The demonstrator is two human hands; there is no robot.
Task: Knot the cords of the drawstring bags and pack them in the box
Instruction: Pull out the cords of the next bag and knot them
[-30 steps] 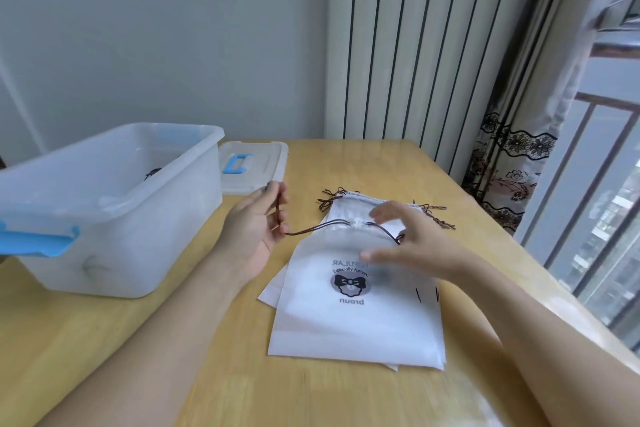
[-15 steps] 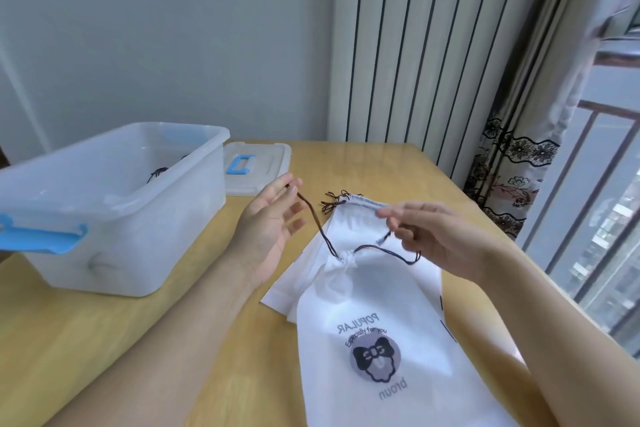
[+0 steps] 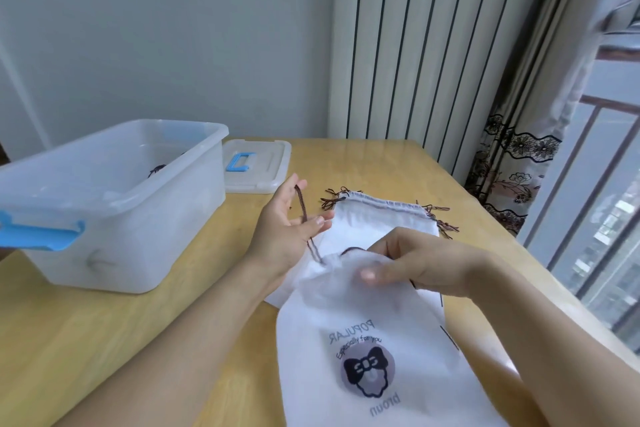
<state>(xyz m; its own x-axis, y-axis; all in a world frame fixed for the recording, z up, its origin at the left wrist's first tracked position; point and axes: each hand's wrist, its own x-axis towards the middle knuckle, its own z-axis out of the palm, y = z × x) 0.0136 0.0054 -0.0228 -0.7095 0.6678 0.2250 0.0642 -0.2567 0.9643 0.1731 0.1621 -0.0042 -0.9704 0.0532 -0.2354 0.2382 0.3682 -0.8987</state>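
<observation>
A white drawstring bag point(image 3: 363, 340) with a bow print lies on the wooden table in front of me, its mouth gathered. My left hand point(image 3: 284, 232) pinches the bag's brown cord point(image 3: 304, 215) between thumb and fingers; the cord runs down to the gathered mouth. My right hand point(image 3: 415, 263) grips the puckered neck of the bag, fingers curled over it. Behind them lies a flat stack of more white bags point(image 3: 377, 218) with frayed brown cord ends. The clear plastic box point(image 3: 114, 218) with blue latches stands to the left, a dark cord point(image 3: 157, 170) showing inside.
The box's clear lid point(image 3: 256, 166) with a blue handle lies flat behind the box. The table's point(image 3: 104, 340) right edge runs along a striped curtain and a window with a railing. Bare table top lies in front of the box.
My right hand left the loose cord and now grips the bag's gathered neck. My left hand kept the cord and holds it pulled up and left. The view shifted slightly.
</observation>
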